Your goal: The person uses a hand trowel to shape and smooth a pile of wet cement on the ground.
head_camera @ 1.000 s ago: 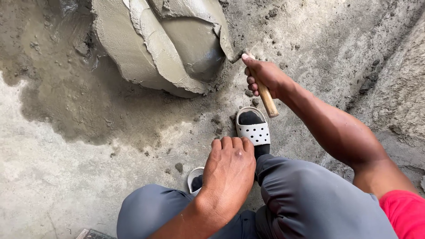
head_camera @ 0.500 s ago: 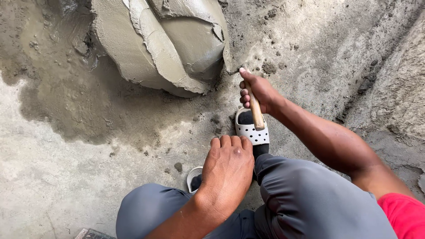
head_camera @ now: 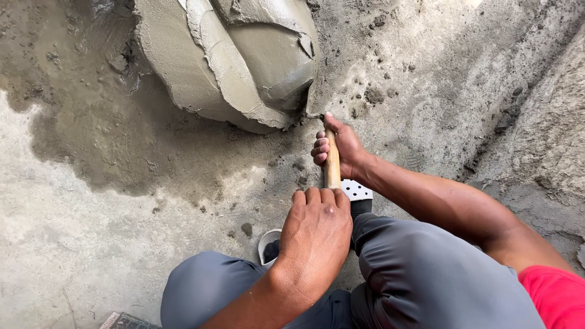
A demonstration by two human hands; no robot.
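While the left hand (head_camera: 314,234) rests flat, the right hand (head_camera: 338,149) grips the trowel handle (head_camera: 332,167).

I see grey wet mortar (head_camera: 244,61), a tan wooden handle (head_camera: 332,167), grey trousers (head_camera: 426,280), a red sleeve (head_camera: 557,298), and a white, hole-dotted sandal (head_camera: 356,190).

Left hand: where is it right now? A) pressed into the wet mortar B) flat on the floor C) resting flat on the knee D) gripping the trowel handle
C: the left hand lies palm down on the knee of the grey trousers, holding nothing, while only the right hand grips the wooden trowel handle beside the mortar.
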